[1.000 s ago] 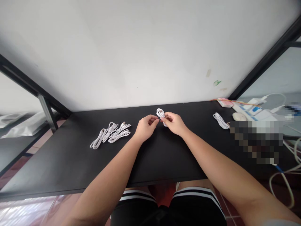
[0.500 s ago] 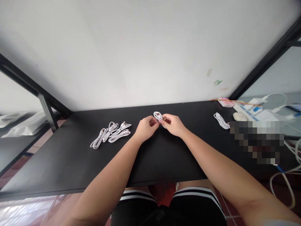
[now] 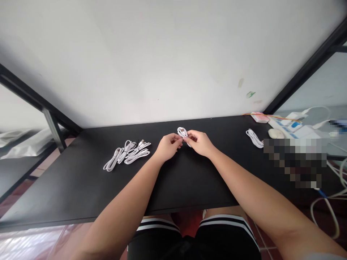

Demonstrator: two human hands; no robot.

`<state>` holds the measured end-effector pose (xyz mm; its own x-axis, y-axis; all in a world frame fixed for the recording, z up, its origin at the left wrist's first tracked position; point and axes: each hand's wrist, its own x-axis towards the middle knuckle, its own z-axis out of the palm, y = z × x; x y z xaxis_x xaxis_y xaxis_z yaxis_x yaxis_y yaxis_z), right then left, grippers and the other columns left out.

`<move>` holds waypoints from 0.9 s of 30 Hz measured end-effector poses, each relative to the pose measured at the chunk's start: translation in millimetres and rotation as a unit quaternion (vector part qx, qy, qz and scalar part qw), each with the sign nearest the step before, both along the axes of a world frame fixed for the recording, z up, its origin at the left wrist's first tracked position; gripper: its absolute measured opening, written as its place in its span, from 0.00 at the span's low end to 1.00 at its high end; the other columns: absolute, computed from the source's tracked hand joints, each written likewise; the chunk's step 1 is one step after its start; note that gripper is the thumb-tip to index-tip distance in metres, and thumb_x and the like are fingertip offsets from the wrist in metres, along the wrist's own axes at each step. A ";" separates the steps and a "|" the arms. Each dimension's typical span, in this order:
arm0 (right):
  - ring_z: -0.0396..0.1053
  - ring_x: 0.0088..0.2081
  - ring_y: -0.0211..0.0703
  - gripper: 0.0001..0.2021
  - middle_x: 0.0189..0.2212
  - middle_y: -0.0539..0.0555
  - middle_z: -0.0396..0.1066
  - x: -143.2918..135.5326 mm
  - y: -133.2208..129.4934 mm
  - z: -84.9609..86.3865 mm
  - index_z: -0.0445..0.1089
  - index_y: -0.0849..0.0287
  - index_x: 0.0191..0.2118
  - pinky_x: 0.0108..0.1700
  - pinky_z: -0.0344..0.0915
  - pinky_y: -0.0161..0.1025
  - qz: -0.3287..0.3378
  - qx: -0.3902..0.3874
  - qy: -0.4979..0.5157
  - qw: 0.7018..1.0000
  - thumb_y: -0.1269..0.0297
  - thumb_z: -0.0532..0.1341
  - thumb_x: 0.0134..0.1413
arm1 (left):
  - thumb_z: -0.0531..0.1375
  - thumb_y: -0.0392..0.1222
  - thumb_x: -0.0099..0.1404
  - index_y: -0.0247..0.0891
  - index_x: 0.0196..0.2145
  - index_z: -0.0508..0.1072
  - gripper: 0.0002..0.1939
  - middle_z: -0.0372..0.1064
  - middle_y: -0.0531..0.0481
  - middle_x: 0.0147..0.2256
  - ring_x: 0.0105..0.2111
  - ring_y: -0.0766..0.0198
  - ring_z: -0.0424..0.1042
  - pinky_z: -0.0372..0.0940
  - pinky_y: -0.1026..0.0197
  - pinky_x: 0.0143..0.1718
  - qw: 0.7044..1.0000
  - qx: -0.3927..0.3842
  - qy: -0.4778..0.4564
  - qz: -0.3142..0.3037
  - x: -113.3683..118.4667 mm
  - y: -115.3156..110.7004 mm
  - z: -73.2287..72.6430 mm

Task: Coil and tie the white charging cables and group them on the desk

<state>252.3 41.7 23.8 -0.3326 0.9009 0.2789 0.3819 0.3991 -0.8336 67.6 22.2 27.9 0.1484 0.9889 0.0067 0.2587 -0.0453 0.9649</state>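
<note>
A coiled white cable (image 3: 182, 131) is held over the middle of the black table (image 3: 189, 180). My right hand (image 3: 199, 142) pinches it from the right, fingers closed around its lower part. My left hand (image 3: 168, 146) is at the coil's left side, its thumb and fingertips pressed together at the cable's middle; what lies between those fingertips is too small to make out. Left of my hands, several bundled white cables (image 3: 137, 156) lie close together, with thin dark ties on some. One more white cable bundle (image 3: 254, 138) rests on the right.
On the right are a white mouse (image 3: 276, 133), a pink-and-white box (image 3: 259, 117), a power strip with plugs (image 3: 295, 125) and loose cords (image 3: 332, 213). A pixelated patch covers part of that side. Behind the table stands a pale wall (image 3: 157, 65), between black metal posts.
My left fingertips have shifted slightly at the coil, and the fingers have spread a little. The coil's upper loop shows slightly more. My right hand has hardly moved.
</note>
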 end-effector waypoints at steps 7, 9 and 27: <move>0.71 0.30 0.41 0.12 0.31 0.52 0.77 0.2 -0.6 -0.3 0.73 0.56 0.38 0.34 0.66 0.38 0.001 0.002 -0.006 1.000 0.52 0.61 0.60 | 0.63 0.50 0.60 0.37 0.31 0.74 0.13 0.73 0.49 0.29 0.27 0.66 0.69 0.64 0.64 0.26 0.997 0.031 0.064 0.023 -2.5 -0.9 0.9; 0.71 0.30 0.41 0.12 0.31 0.52 0.77 0.3 -1.3 0.3 0.73 0.56 0.38 0.34 0.66 0.38 0.001 0.000 -0.008 1.000 0.53 0.61 0.60 | 0.62 0.51 0.61 0.37 0.30 0.74 0.13 0.72 0.50 0.28 0.26 0.67 0.67 0.63 0.64 0.26 0.994 0.051 0.091 0.029 -3.2 -1.7 1.6; 0.73 0.32 0.42 0.13 0.34 0.53 0.78 0.8 -1.4 -0.8 0.74 0.56 0.40 0.35 0.67 0.38 0.011 -0.007 -0.009 1.000 0.52 0.61 0.60 | 0.64 0.54 0.60 0.36 0.31 0.74 0.16 0.70 0.50 0.26 0.22 0.68 0.68 0.68 0.64 0.22 0.998 0.004 0.063 -0.003 -5.4 -1.7 1.4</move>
